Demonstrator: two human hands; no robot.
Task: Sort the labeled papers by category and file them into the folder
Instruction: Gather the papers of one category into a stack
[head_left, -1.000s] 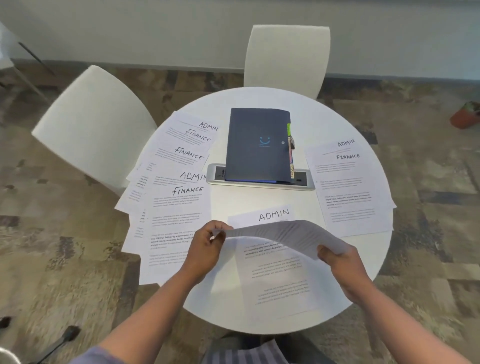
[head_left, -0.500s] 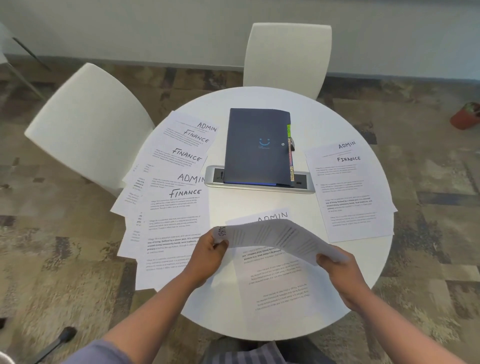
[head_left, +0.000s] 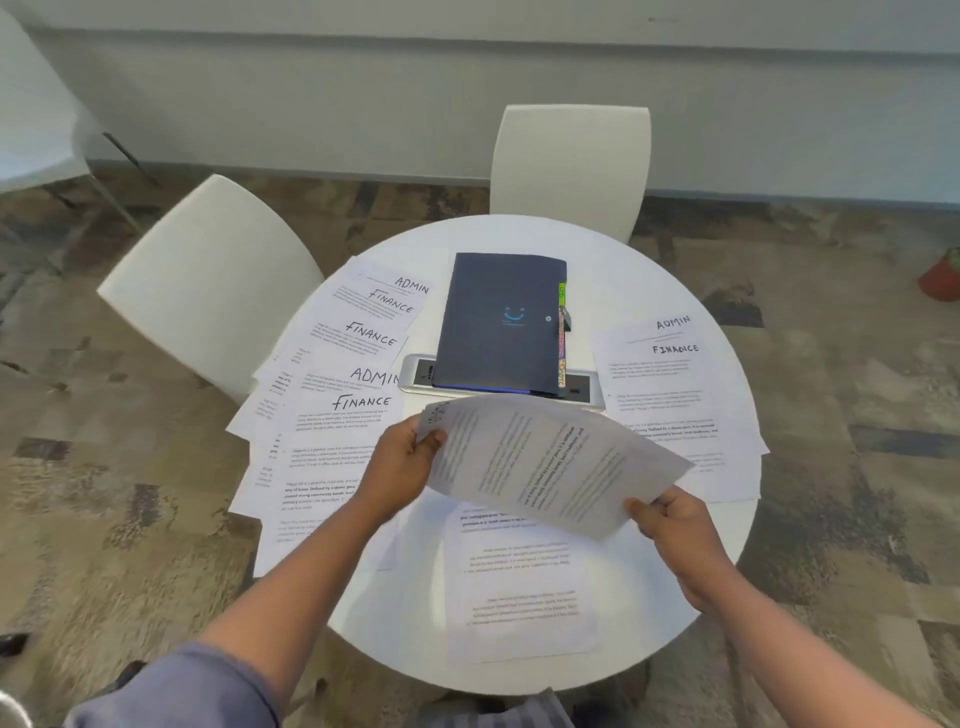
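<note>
Paper (head_left: 550, 462), a white printed sheet, hangs in the air above the round white bench (head_left: 649, 275), tilted so its lines of text run sideways; a handwritten label at its upper left corner is too blurred to read. The left hand (head_left: 397, 467) pinches that corner between thumb and curled fingers, and the right hand (head_left: 670, 525) pinches the lower right corner the same way. Under it lies another sheet (head_left: 519, 597), its text upside down to the camera. A fanned stack (head_left: 332, 415) on the left shows ADMIN and FINANCE labels; a smaller pile (head_left: 675, 395) on the right shows the same two words. The dark blue folder (head_left: 498, 322), closed, with coloured tabs along its right edge, rests partly over a silver socket panel (head_left: 421, 371) at the bench's middle
</note>
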